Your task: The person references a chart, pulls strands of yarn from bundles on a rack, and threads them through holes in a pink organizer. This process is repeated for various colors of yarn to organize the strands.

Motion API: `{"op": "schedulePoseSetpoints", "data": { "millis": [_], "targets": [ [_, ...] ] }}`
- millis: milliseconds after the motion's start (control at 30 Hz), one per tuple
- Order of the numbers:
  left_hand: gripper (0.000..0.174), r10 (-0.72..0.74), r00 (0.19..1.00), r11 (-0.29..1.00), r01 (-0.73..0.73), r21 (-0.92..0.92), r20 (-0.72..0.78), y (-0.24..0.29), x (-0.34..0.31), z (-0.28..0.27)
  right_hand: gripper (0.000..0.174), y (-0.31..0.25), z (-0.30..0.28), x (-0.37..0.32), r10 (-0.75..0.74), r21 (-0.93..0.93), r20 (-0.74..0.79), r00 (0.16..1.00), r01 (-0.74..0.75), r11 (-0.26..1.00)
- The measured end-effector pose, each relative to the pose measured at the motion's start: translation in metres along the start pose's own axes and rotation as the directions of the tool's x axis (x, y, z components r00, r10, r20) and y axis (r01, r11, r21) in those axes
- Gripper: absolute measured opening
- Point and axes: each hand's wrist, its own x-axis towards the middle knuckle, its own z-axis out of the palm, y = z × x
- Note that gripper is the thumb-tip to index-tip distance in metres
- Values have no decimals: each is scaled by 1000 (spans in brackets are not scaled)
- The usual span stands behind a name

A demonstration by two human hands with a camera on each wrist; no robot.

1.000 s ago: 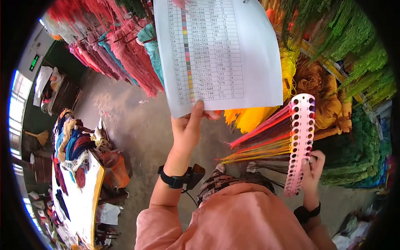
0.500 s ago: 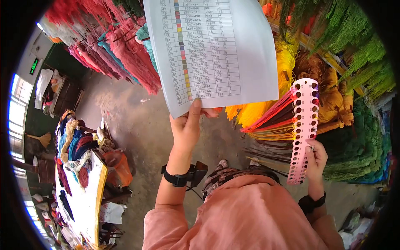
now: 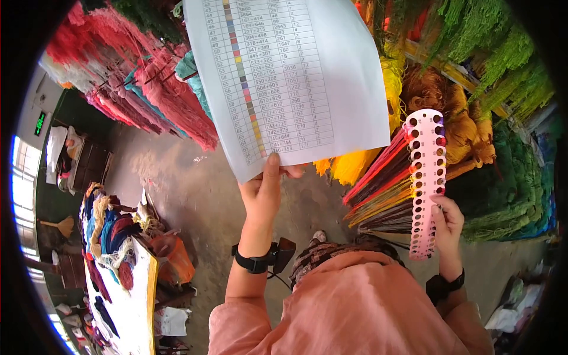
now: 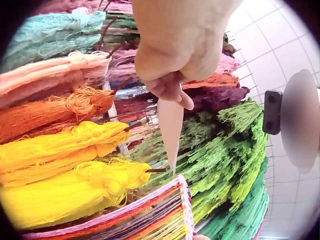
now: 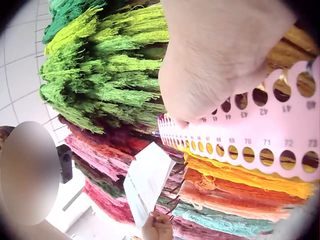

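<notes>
Two hands busy: your left hand (image 3: 261, 194) pinches the chart sheet (image 3: 284, 77) at its bottom edge, thumb on front. Right of the sheet, your right hand (image 3: 448, 223) clasps the pink thread card (image 3: 427, 171) near its lower end; card stands upright, threads (image 3: 378, 189) fanning toward the sheet.

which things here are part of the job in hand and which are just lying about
In hand: printed chart, pinched by the left hand; pink hole card with threads, gripped by the right hand.
Lying about: table heaped with yarn, broom, orange bag.
</notes>
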Motion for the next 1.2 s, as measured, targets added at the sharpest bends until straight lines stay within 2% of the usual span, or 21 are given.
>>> {"op": "schedulePoseSetpoints", "data": {
  "millis": [167, 267, 400, 567, 733, 900, 967, 1067, 1100, 1167, 1200],
  "targets": [
    [18, -34, 999, 996, 36, -86, 26, -7, -5, 7, 15, -7, 3, -8, 1, -107, -23, 1000, -3, 994],
    [19, -70, 988, 990, 86, -112, 139, -10, -12, 12, 16, -12, 4, -23, 34, -97, -69, 997, -40, 994],
    [20, -97, 975, 986, 121, -111, 201, -14, -30, 28, 15, -15, -12, -51, 55, -124, -139, 989, -73, 990],
    [21, -96, 967, 993, 109, -44, 235, 1, -67, 68, 15, -9, -47, -91, 87, -42, -264, 961, -101, 994],
    [21, -115, 959, 989, 87, 117, 259, 15, -130, 107, 15, -10, -92, -136, 109, 15, -316, 942, -110, 994],
    [20, -181, 923, 983, 157, 96, 341, 14, -226, 185, 15, -7, -188, -223, 129, -18, -406, 905, -149, 989],
    [20, -210, 885, 977, 176, 119, 416, 16, -263, 224, 15, 0, -230, -269, 143, 11, -481, 865, -157, 988],
    [19, -312, 812, 948, 303, 100, 493, 6, -319, 300, 15, 8, -297, -339, 197, 36, -591, 782, -219, 975],
    [18, -307, 765, 947, 307, 99, 567, 1, -337, 326, 15, 10, -319, -365, 191, 51, -627, 755, -205, 978],
    [18, -289, 647, 942, 324, 88, 705, -17, -372, 376, 16, 8, -361, -409, 230, 18, -687, 690, -300, 954],
    [17, -163, 662, 972, 233, 7, 732, -40, -357, 389, 16, 37, -365, -387, 133, -32, -700, 702, -217, 976]
  ]
}}
